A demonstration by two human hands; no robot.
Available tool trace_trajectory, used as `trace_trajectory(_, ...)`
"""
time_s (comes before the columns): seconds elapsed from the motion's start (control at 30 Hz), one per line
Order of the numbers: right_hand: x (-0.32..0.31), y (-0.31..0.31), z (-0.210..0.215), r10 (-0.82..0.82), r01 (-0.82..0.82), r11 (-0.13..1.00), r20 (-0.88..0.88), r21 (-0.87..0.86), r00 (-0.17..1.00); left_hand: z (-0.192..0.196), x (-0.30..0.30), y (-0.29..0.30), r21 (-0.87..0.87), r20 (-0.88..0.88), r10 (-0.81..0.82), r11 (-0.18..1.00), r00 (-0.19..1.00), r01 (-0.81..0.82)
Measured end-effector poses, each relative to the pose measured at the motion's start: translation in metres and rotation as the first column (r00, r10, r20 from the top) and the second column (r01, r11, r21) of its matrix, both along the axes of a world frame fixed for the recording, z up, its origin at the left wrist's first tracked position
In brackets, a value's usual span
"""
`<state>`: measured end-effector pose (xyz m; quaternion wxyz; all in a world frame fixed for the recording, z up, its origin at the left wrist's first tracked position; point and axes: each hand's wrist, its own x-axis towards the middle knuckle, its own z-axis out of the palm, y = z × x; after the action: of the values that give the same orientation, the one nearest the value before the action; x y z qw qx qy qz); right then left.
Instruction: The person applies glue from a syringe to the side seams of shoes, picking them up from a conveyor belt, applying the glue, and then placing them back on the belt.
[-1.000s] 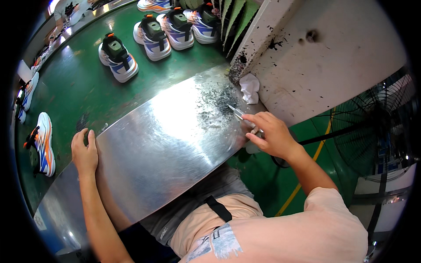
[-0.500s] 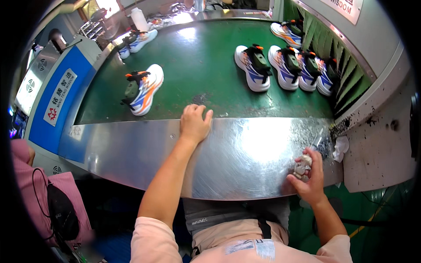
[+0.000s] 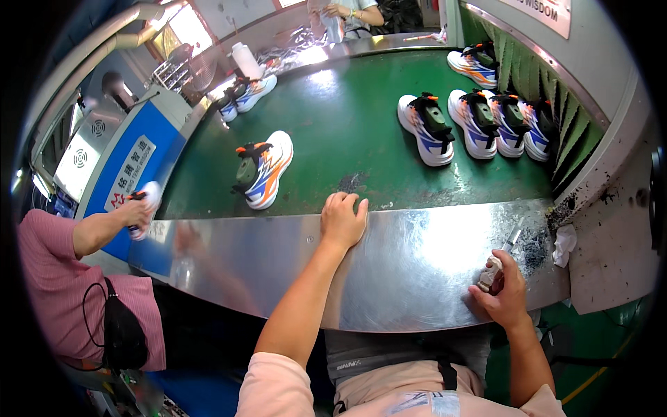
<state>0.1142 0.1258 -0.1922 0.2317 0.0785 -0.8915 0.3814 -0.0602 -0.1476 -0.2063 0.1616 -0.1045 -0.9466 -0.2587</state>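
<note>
Ledge (image 3: 260, 264) silver; belt (image 3: 347, 132) green; shoe (image 3: 273, 172) white, orange, blue, black, green (5 colours).

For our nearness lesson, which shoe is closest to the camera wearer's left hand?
The lone shoe on the green surface, left of that hand; all others are farther off, right or left.

Around me is a shoe factory: sneakers (image 3: 274, 169) dot a green belt (image 3: 340, 142) beside a machine (image 3: 608, 104) with curtain strips (image 3: 531, 73).
</note>
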Motion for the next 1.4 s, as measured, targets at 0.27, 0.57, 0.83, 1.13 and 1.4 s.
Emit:
trace_trajectory(0.27,-0.004,0.002,-0.006,0.021,-0.021,0.999,0.009,-0.025,1.000,-0.005,-0.001,-0.003,-0.016,0.008,0.004,1.000,1.000,-0.004)
trace_trajectory(0.57,0.001,-0.006,-0.003,-0.027,0.030,0.999,0.058,-0.038,0.998,-0.008,-0.003,-0.010,-0.008,-0.014,-0.022,1.000,1.000,0.022)
trace_trajectory(0.83,0.003,-0.005,-0.010,-0.037,0.041,0.995,0.050,-0.086,0.998,-0.002,0.002,-0.008,0.008,-0.037,-0.036,0.999,0.999,0.036)
trace_trajectory(1.13,0.004,-0.005,-0.005,-0.044,0.051,0.995,0.073,-0.091,0.996,0.004,0.004,-0.004,0.013,-0.055,-0.040,0.999,0.998,0.040)
trace_trajectory(1.4,0.002,-0.002,-0.007,-0.031,0.036,0.997,0.079,-0.072,0.996,0.001,0.006,-0.005,0.009,-0.032,-0.028,1.000,0.999,0.028)
